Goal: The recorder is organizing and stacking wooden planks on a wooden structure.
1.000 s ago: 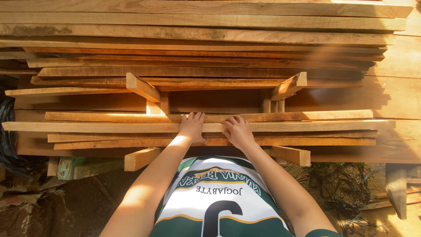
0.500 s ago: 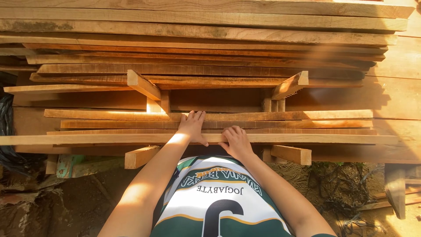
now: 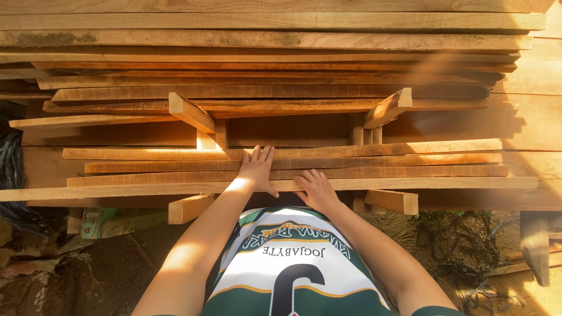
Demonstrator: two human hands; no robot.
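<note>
Your left hand (image 3: 257, 169) lies palm down across the low boards, fingers straight and a little apart, the tips reaching up to the second board and the thumb stretched sideways onto the front plank (image 3: 146, 190). It grips nothing; it only presses flat on the wood. Your right hand (image 3: 317, 190) sits just beside it, nearer your body, its fingers spread and bent over the near edge of that same front plank, knuckles up; whether the fingertips hook under the edge you cannot tell from here. The front plank is the long thin one lying crosswise at the bottom of the low stack, right in front of your belly, jutting out past the other boards at both ends and standing forward of them. Above it lie three more thin boards (image 3: 380, 161), stepped back one after another. They all rest on short cross blocks (image 3: 189, 208), one at your left and one at your right (image 3: 391, 201), whose ends poke out below. Behind, a second pair of blocks (image 3: 191, 113) carries the tall pile (image 3: 281, 58) of longer boards that fills the top of the view. Below the stack is bare earth (image 3: 99, 269), with a dark sheet (image 3: 10, 169) at far left and tangled roots (image 3: 468, 251) at right. Your green and white shirt (image 3: 293, 263) fills the bottom centre.
</note>
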